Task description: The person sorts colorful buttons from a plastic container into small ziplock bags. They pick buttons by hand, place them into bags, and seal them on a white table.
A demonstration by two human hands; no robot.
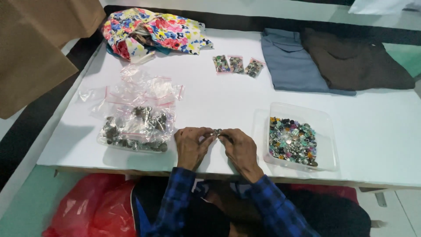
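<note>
A single head-worn view looks steeply down and forward from close above, with the white desk point(219, 92) filling most of the frame.

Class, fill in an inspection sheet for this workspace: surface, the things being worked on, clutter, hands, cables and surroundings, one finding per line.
Surface: white table, well lit.
Job's things: small metal piece pinched between both hands; clear tub of coloured beads to the right; clear tub of grey metal pieces to the left.
Clutter: empty clear zip bags over the left tub; three small filled bags further back.
Hands: left hand and right hand meet at the near edge, fingertips closed on the piece.
Cables: nothing seen.
Surroundings: floral cloth, folded blue garment, brown garment at the back; red plastic bag below the table.
</note>
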